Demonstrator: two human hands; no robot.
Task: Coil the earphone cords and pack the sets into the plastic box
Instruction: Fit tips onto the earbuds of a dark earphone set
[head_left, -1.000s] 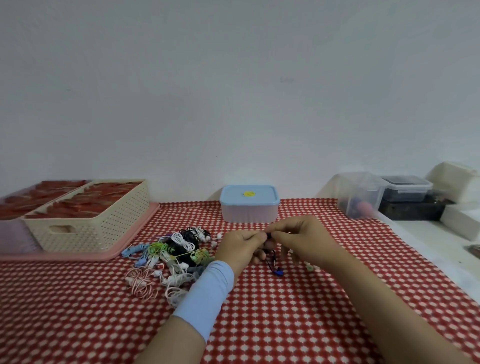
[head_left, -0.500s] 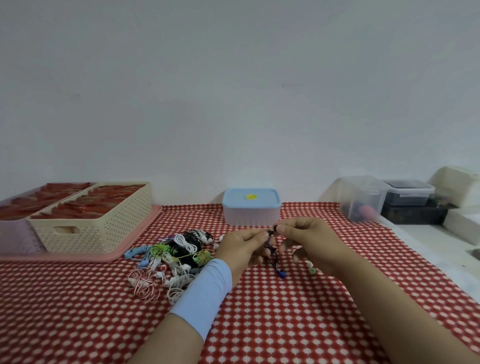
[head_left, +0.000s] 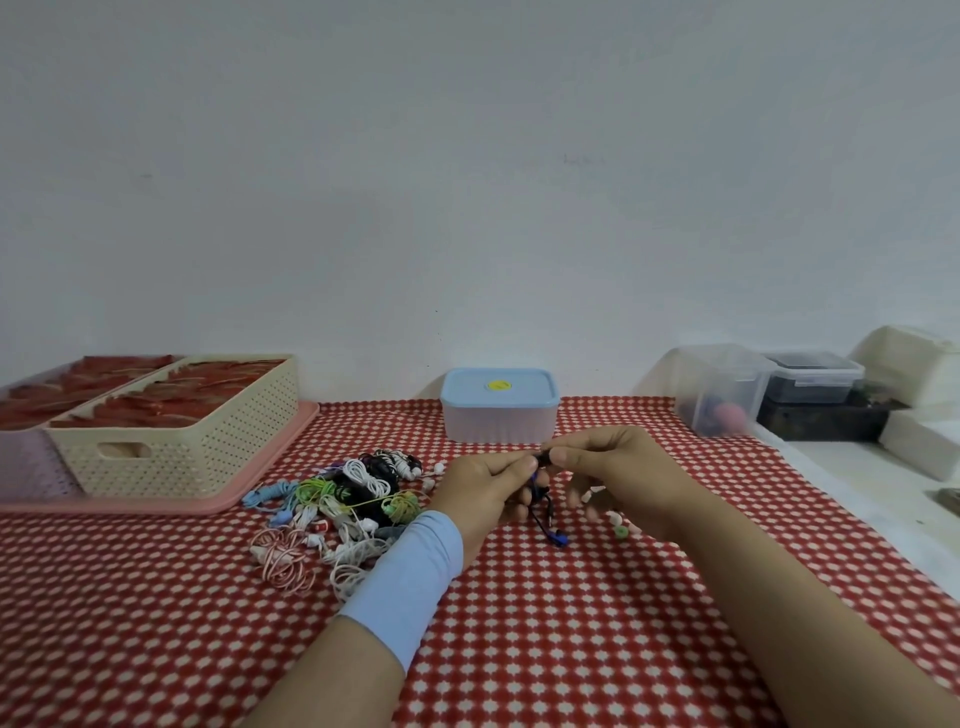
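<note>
left hand (head_left: 483, 486) and right hand (head_left: 623, 473) over the middle of the bench (head_left: 571, 623), fingers (head_left: 563, 457) of both pinching a dark earphone cord (head_left: 545, 512), blue end dangling, perhaps a plug, heap of earphone sets (head_left: 353, 499) toward the left edge, lidded plastic box (head_left: 500, 410) at the far edge

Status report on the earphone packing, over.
Left hand and right hand pinch dark earphone cord. Earphone pile at left. Blue-lidded box shut, beyond hands.
</note>
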